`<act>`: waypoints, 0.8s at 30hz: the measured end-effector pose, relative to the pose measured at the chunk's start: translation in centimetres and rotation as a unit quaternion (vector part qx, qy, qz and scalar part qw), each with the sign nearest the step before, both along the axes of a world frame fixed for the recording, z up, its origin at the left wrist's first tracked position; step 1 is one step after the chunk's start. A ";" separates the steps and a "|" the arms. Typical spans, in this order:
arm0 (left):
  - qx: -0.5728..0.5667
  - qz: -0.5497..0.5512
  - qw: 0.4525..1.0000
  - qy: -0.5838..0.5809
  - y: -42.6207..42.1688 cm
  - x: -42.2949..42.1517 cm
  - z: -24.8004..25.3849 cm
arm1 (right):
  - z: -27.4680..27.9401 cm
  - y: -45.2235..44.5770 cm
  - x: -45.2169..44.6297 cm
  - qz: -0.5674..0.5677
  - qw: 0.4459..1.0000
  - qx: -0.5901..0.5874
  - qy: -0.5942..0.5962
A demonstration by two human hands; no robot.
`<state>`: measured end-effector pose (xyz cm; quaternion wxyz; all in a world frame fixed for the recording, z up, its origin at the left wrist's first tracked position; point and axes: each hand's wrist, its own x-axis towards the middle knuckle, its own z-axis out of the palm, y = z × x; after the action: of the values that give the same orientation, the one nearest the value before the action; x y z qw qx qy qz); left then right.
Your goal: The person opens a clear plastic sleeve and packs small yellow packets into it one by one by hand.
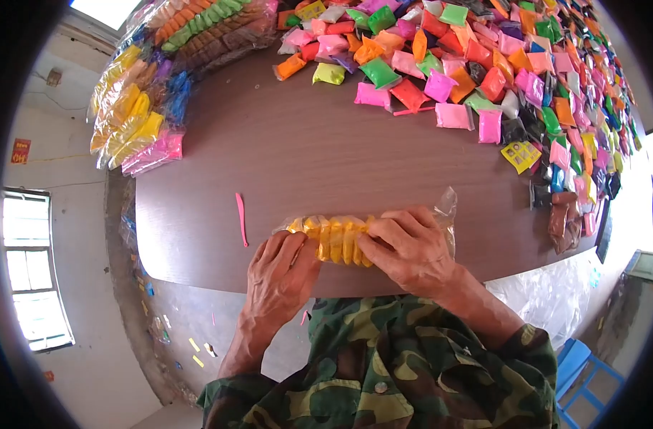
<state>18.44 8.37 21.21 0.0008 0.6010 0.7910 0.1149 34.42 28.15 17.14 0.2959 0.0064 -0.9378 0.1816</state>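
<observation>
A clear plastic bag (338,239) holding a row of yellow packets lies at the table's near edge, in front of my body. My left hand (283,272) grips its left end, fingers bent over the plastic. At the other end, my right hand (412,247) is closed around the packets, thumb and fingers pressing on the bag. A loose flap of clear film (448,214) sticks out beyond my right hand. Left of the bag lies a thin pink plastic tool (241,219), touched by neither hand.
A large heap of small coloured packets (441,86) covers the back and right of the brown table (269,143). Filled clear bags of packets (130,118) are stacked at the back left. A blue stool (584,379) stands at lower right, near clear plastic sheeting (548,293).
</observation>
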 end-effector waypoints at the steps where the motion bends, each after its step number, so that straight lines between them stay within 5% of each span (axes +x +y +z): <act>1: -0.007 0.004 1.000 -0.008 0.4 0.3 0.3 | 0.0 0.0 0.0 -0.001 1.000 0.003 0.005; 16: 0.023 -0.078 0.996 0.032 3.1 1.3 -0.9 | -0.1 0.9 0.4 -0.037 0.999 0.013 0.011; 24: 0.034 -0.088 0.996 -0.001 3.1 0.9 -0.9 | 2.6 8.5 4.2 -0.032 0.984 -0.113 -0.135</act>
<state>19.36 11.51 20.30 -0.0086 0.6677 0.7307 0.1422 38.67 36.68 19.71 0.1715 -0.0816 -0.9423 0.2758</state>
